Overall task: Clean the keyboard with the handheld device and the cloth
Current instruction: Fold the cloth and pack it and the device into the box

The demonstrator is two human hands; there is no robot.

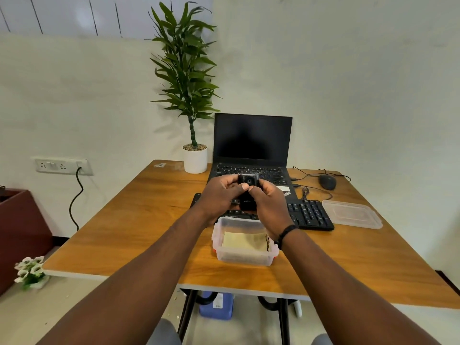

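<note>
Both my hands hold a small black handheld device (pixel 248 192) upright above the black keyboard (pixel 308 214). My left hand (pixel 221 195) grips its left side with the thumb laid across the front. My right hand (pixel 270 202) grips its right side and lower body. The keyboard lies across the table's middle, mostly hidden behind my hands; its right end with the number pad shows. A yellow cloth (pixel 245 241) lies folded inside an open clear plastic box (pixel 242 257) just in front of the keyboard.
An open black laptop (pixel 252 143) stands behind the keyboard on the wooden table (pixel 139 220). A potted plant (pixel 195 159) sits to its left, a black mouse (pixel 327 182) with cable to its right. The box's clear lid (pixel 352 214) lies at the right.
</note>
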